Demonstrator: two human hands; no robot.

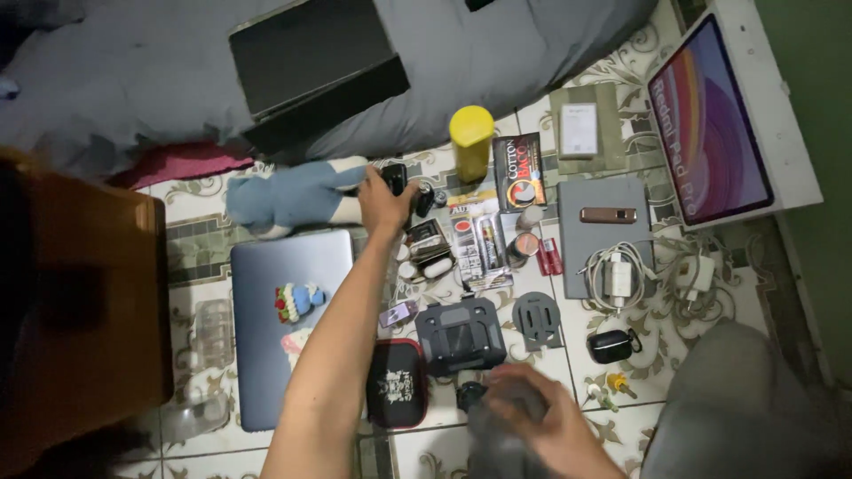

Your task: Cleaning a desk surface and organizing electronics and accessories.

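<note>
At the far middle of the tiled floor (pixel 222 191), my left hand (pixel 383 202) is at full reach with its fingers curled over a small black device (pixel 397 176). The fingers are clamped on it. The device lies just beside the blue plush toy (pixel 293 195) on its left and a smaller black item (pixel 424 199) on its right.

At the near edge, my right hand (pixel 537 424) rests on a dark grey bundle (pixel 497 443). Motion blur covers this area, so I cannot tell whether the fingers are together or apart, or what the bundle is.

Step in hand, as I judge it: grasp established on the small black device, lift not yet made.

Requirements for the next move, as I judge them:
1. Raise the device straight up. The items to its right are packed closely.
2. Keep the forearm high. It crosses above the silver laptop (pixel 266 337) and passes close to the black and red zip pouch (pixel 397 383).

Surroundings, working outward:
- A yellow cylindrical container (pixel 471 137) stands upright, right of the left hand.
- A black folding case (pixel 460 335) lies between the two hands.
- A grey flat slab (pixel 603 239) farther right carries a white charger with cable (pixel 617 277).
- A tablet box (pixel 728 124) lies at the far right.
</note>
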